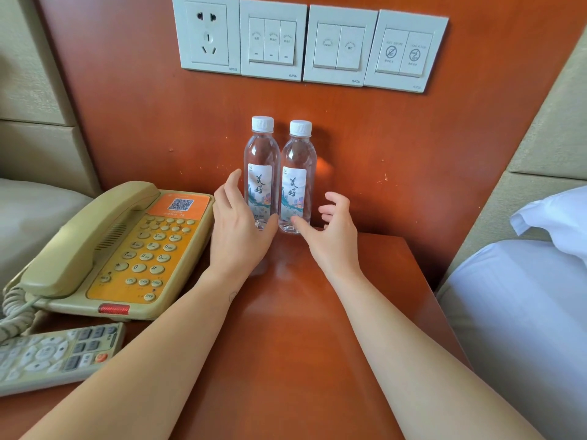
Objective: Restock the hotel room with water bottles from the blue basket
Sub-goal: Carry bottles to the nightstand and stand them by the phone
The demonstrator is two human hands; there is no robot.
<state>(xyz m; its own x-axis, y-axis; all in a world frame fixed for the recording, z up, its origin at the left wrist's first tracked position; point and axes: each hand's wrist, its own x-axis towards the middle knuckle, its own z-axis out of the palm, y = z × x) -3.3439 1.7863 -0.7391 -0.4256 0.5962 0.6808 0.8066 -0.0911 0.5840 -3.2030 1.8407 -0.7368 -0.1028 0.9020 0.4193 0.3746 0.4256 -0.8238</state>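
Water bottles, two: we count a left bottle [262, 173] and a right bottle [298, 176]. They are clear plastic and round-bodied, each with a ribbed white screw cap and a pale printed label. Both stand upright with the long axis vertical, caps up and labels facing us. They are side by side, touching or nearly so, at the far edge of the nightstand [301, 328] against the wall panel [127, 106].

Hands, two, both bare.
- Our left hand [236, 230] is at the left flank of the left bottle. Its fingers are extended and released, and the thumb crosses in front of the bottle's base.
- Our right hand [333, 236] is at the right of the right bottle. Its fingers are loosely curled and stand apart from the bottle, and the thumb reaches toward the base.
- Neither hand closes round a bottle. We cannot tell whether the thumbs make contact.

Nightstand, one, of glossy reddish-brown wood with a flat top. The panel behind it is the same wood.

Telephone [117, 249], one, at the left: beige plastic with an orange keypad face, the handset cradled and the cord coiled.

Remote control [54, 354], one, near left: grey, lying flat.

Wall plates, four, white plastic and square: one socket [206, 34] and three switch plates [340, 46].

White bed linen [524, 312] lies at the right.
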